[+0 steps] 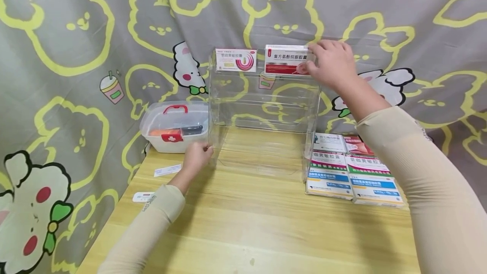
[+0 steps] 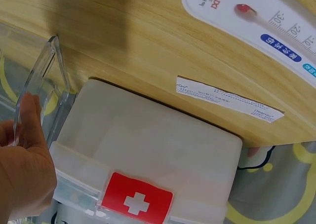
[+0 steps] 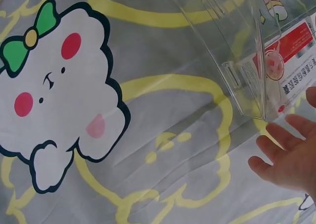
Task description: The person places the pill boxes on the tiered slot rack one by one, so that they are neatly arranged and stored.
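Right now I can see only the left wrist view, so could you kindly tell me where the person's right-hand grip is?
Observer: The right-hand grip is at the right end of the red-and-white 复方氨酚烷胺胶囊 box, up on the top tier of the clear acrylic display rack.

Operator: Thank you; could you also tell me whether another box shares that tier?

Observer: Yes, in the head view a white-and-pink 氨咖黄敏胶囊 box stands to its left, with a gap between the two.
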`<state>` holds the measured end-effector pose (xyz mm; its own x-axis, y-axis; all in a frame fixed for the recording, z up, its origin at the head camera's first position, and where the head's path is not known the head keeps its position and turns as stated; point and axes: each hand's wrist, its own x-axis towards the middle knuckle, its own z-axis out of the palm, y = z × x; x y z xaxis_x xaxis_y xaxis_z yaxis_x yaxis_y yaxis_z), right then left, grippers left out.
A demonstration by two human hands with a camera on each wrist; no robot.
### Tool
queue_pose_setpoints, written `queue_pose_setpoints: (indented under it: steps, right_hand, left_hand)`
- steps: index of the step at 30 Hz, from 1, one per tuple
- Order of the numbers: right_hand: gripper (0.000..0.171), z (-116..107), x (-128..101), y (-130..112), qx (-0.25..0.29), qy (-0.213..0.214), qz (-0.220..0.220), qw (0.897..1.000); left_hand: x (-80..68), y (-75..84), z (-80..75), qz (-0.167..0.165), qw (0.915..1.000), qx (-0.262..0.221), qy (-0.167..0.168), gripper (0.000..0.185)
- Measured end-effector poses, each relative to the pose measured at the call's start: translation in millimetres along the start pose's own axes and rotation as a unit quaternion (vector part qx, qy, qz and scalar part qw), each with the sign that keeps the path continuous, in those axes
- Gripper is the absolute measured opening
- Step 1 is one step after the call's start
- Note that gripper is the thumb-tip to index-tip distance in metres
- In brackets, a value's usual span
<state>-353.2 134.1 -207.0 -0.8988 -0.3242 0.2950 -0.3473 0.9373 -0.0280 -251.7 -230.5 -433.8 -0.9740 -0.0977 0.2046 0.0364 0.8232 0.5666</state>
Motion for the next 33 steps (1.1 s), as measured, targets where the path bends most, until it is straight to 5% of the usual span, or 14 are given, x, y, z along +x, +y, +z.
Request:
queue_pose_setpoints:
  steps: [16, 21, 27, 33]
  right_hand:
    - [0.044, -41, -44, 26, 0.059, 0.068, 0.064, 0.994]
    - [0.048, -35, -64, 49, 0.094, 0.012, 0.080, 0.992]
    - [0.052, 2, -97, 80, 0.077, -0.097, 0.048, 0.991]
    - [0.059, 48, -141, 108, 0.092, -0.197, 0.072, 0.973]
  left_hand:
    - [-1.3, 0.5, -3.0, 0.006, 1.0000, 0.003, -0.005, 0.020]
    - [-2.1, -1.7, -4.9, -0.003, 0.9999, 0.000, -0.014, 0.021]
    - [-3.7, -4.2, -7.8, -0.004, 0.9998, -0.001, -0.017, 0.021]
    - [-2.0, -2.6, -5.8, 0.018, 0.9998, 0.006, -0.012, 0.018]
